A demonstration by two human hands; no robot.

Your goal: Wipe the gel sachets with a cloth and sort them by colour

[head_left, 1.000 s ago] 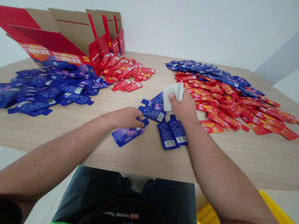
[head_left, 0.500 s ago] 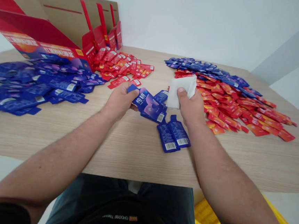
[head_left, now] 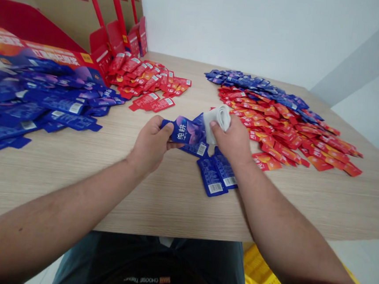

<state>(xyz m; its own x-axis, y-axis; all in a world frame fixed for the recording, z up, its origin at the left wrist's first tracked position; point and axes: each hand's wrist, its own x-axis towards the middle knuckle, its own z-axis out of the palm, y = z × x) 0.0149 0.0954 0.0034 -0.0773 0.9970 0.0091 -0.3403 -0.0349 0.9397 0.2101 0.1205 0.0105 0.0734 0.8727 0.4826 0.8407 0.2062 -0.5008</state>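
My left hand (head_left: pixel 152 145) is closed on the narrow neck of a blue sachet (head_left: pixel 190 133), thumb on top, its printed face turned up. My right hand (head_left: pixel 231 139) grips a folded white cloth (head_left: pixel 213 122), which bends over and touches or covers the sachet's right end. Another blue sachet lies partly hidden behind them. Below the right hand, two blue sachets (head_left: pixel 211 177) lie on the wooden table (head_left: pixel 157 201) with barcodes showing, one partly covered by the hand.
A heap of blue sachets (head_left: pixel 47 98) lies left, before red open cartons (head_left: pixel 52 41). Red sachets (head_left: pixel 142 78) are piled beside them. At right, rows of red sachets (head_left: pixel 286 128) lie in front of blue ones (head_left: pixel 257 84). A yellow crate (head_left: pixel 264 276) stands below the table edge.
My right hand has moved left and turned, bringing the cloth onto or against the sachet's right end. The cloth now looks curled. The sachet in my left hand lies more level, and the view has shifted slightly.
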